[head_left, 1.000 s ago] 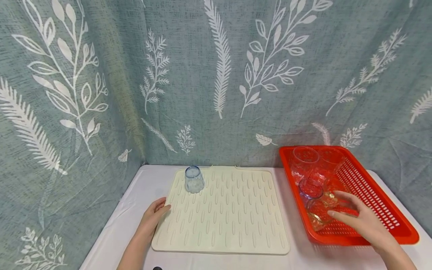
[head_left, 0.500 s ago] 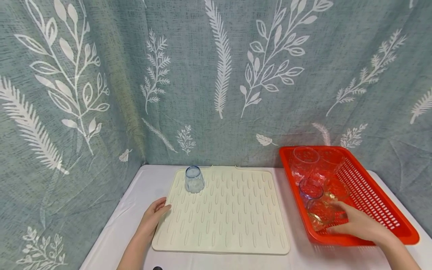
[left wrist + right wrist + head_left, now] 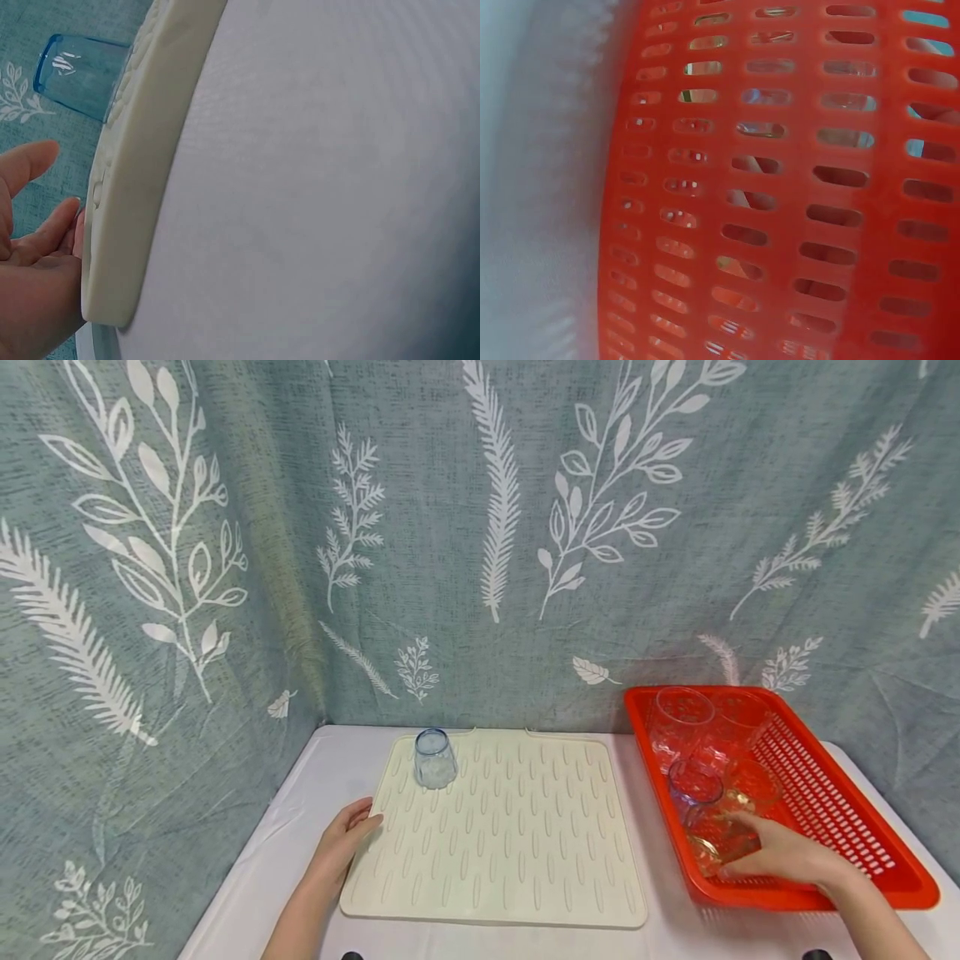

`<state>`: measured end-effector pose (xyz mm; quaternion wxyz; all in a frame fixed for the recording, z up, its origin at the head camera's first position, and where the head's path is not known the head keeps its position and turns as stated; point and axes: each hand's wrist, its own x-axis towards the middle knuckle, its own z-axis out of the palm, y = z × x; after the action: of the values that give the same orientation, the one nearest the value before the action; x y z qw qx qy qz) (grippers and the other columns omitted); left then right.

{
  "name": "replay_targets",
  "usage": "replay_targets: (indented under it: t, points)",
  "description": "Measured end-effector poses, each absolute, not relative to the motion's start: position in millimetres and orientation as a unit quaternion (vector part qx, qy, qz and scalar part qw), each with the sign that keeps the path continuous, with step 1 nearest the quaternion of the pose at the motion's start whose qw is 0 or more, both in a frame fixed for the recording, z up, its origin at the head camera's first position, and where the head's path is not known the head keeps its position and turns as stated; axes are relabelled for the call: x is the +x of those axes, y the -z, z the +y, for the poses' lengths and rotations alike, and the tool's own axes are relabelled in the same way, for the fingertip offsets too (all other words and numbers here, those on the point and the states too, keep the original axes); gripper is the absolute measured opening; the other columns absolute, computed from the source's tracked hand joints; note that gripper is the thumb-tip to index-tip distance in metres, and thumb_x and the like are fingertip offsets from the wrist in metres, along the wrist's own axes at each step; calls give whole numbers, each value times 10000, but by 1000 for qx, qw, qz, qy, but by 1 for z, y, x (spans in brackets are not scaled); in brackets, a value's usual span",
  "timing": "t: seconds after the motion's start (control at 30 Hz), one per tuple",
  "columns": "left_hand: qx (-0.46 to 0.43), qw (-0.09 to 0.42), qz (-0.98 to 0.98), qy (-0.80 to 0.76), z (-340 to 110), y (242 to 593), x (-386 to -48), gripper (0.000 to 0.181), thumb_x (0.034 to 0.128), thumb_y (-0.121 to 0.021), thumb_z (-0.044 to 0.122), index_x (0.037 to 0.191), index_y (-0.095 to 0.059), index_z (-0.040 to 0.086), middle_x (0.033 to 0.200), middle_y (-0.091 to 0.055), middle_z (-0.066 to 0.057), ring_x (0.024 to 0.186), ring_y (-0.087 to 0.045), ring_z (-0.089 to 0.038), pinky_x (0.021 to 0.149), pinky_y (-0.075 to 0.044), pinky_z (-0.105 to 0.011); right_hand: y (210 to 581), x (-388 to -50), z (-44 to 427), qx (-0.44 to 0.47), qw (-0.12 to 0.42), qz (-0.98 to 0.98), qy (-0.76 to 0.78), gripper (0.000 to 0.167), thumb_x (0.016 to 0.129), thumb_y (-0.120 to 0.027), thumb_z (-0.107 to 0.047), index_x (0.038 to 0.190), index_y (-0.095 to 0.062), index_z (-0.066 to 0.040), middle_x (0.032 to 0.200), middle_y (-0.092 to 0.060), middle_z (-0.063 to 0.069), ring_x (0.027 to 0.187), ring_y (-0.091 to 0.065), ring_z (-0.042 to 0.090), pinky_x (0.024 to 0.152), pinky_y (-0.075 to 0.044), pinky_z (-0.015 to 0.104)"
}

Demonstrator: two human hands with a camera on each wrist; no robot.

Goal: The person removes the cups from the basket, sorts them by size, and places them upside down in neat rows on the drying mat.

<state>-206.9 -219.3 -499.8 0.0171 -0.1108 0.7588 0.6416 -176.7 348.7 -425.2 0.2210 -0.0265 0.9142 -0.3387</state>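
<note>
My left hand (image 3: 342,842) rests at the left edge of a cream drying mat (image 3: 517,835), its fingers loosely bent. In the left wrist view its thumb stands apart from the mat's side. A clear blue-rimmed drinking glass (image 3: 435,762) stands at the mat's back left corner. My right hand (image 3: 780,853) reaches into a red plastic basket (image 3: 813,777), fingers and thumb curved about a clear drinking glass (image 3: 705,852) at the front left. Part of that glass is hidden. The right wrist view shows mainly the slotted basket wall, with the hand barely visible through it.
More glasses stand in the basket: a purple-tinted one (image 3: 695,783), a tall clear one (image 3: 681,727) and others beside them. A white-covered table (image 3: 292,810) lies beneath. A patterned green-grey curtain (image 3: 420,527) hangs close behind and along the sides.
My right hand has lowered and moved slightly left, closing in on the front glass in the basket. The left hand has stayed at the mat's edge. The head view has shifted slightly.
</note>
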Motion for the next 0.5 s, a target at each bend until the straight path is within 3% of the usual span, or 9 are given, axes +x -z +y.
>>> replay_targets:
  t: [0.2,0.5]
  points:
    - [-113,15,761,-639,-219,500,-207,620,968,-588,167,1468,-305,-65,1393,-394,-235,1241,-396,-286,811,-380,-89,427,-177,349,-31,224,905,360,807,856,-732,-354,1430,-360,74,1275,-524,233,1126,-475,399,897,-443,607]
    - [-113,17,759,-640,-219,501,-209,623,968,-588,172,1470,-302,-61,1392,-389,-231,1244,-389,-287,799,-366,-79,429,-177,351,-30,235,886,399,743,877,-716,-323,1437,-366,16,1277,-529,197,1088,-541,321,900,-465,587]
